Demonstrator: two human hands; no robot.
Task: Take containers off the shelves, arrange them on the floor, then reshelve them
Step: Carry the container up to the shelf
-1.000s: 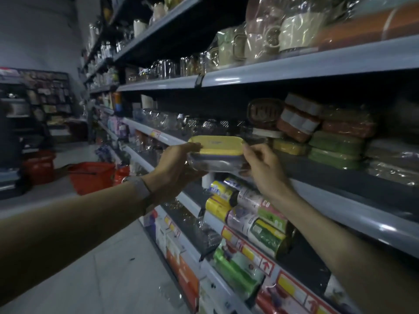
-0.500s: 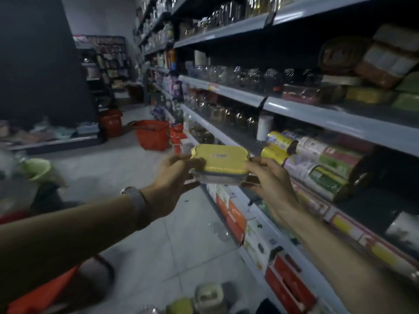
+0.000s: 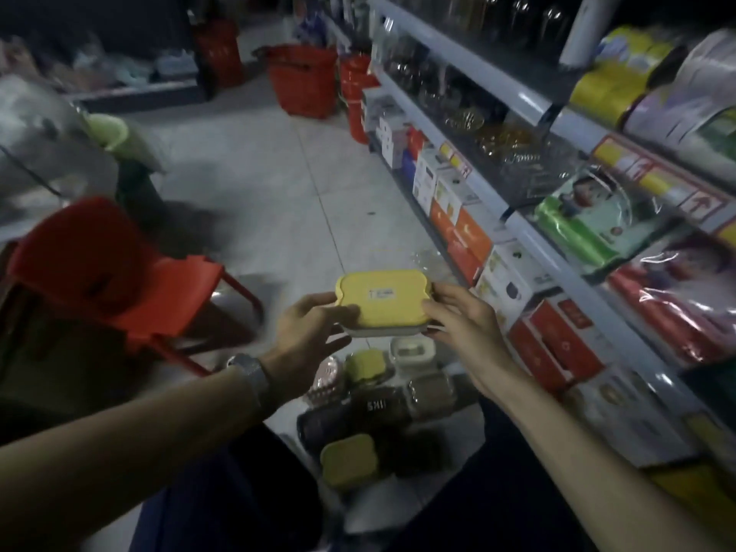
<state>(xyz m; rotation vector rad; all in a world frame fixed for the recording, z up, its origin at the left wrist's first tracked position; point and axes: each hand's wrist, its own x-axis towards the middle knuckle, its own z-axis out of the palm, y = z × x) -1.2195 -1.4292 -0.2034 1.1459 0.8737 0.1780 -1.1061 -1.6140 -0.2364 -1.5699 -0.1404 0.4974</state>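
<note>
The left hand (image 3: 314,332) and right hand (image 3: 458,324) stay clamped on the yellow-lidded container (image 3: 383,298), now carried down from the shelf (image 3: 529,233) at 2 o'clock. It hangs above what seem to be containers on the floor (image 3: 259,185), awaiting placement.

A pale tiled floor (image 3: 278,185) carries a cluster of containers: two small yellow-lidded boxes (image 3: 348,460), a clear white-rimmed box (image 3: 412,350) and a dark cylinder (image 3: 354,416). A red plastic chair (image 3: 115,272) stands to the left, red baskets (image 3: 302,85) farther off beside the shelves (image 3: 565,272).
</note>
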